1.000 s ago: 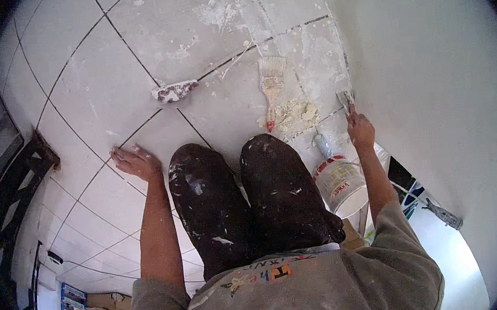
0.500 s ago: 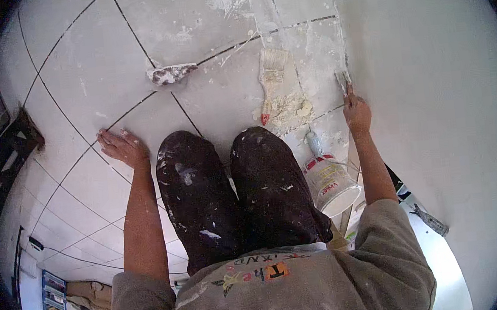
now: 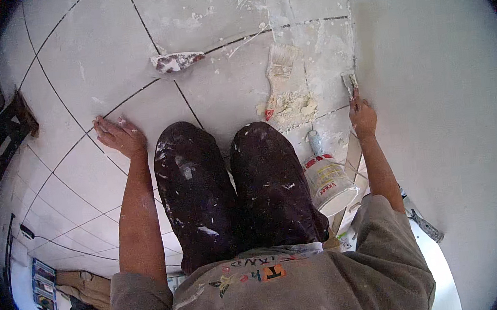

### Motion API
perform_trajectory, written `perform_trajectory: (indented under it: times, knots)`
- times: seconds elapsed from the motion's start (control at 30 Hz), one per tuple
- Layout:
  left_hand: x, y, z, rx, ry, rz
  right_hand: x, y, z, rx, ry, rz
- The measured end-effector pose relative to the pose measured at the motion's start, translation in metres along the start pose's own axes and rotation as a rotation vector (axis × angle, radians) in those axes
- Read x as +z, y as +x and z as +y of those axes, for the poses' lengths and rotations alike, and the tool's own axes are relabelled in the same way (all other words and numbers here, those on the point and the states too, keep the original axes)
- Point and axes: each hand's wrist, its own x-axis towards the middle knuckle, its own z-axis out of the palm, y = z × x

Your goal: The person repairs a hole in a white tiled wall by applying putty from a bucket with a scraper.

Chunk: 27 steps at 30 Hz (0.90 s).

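Note:
My left hand [image 3: 120,134] rests with spread fingers on the tiled floor [image 3: 102,61], left of my paint-spotted dark knees. My right hand [image 3: 363,117] grips a paint-crusted scraper [image 3: 349,82], its blade at the joint where the grey wall [image 3: 434,95] meets the tiles. Left of it, a wide pale brush [image 3: 277,77] with a red handle tip lies by crumbly cream flakes [image 3: 292,109]. Below these stands a white bucket [image 3: 329,184] with a red band and a tool's grey handle [image 3: 315,142] at its rim. A paint-smeared dark piece [image 3: 177,62] lies farther forward.
A dark frame-like object [image 3: 12,127] stands at the far left. Behind it, a cord runs from a small black item [image 3: 27,231] over the tiles. A blue-edged rack [image 3: 44,285] and brown cloth [image 3: 78,276] show at lower left. A pliers-like tool [image 3: 426,224] lies at lower right.
My left hand has slid a little forward and left along the tiles. My right hand shifts slightly with the scraper at the wall joint. The view has shifted a little.

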Motion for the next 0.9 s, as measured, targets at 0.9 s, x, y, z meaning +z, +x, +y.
perform_trajectory:
  times: [0.9]
  knots:
    - [0.001,0.0,0.001,-0.047,0.034,-0.063,-0.02,0.048,-0.011,-0.077,-0.053,-0.047]
